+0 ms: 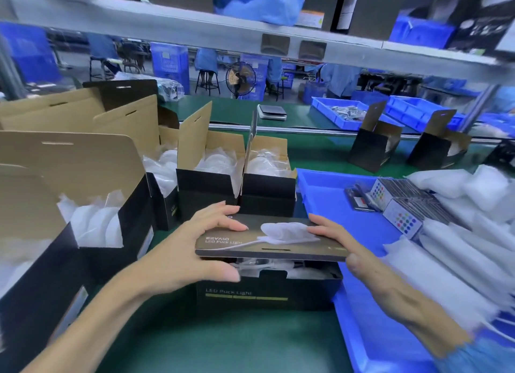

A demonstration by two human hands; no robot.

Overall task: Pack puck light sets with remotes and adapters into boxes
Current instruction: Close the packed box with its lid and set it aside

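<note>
Both hands fold the lid down over a black LED puck light box standing on the green table. The left hand has its fingers spread along the lid's left edge; the right hand lies with straight fingers on its right end. Open boxes holding bagged lights stand behind, remotes in the blue tray at right
</note>
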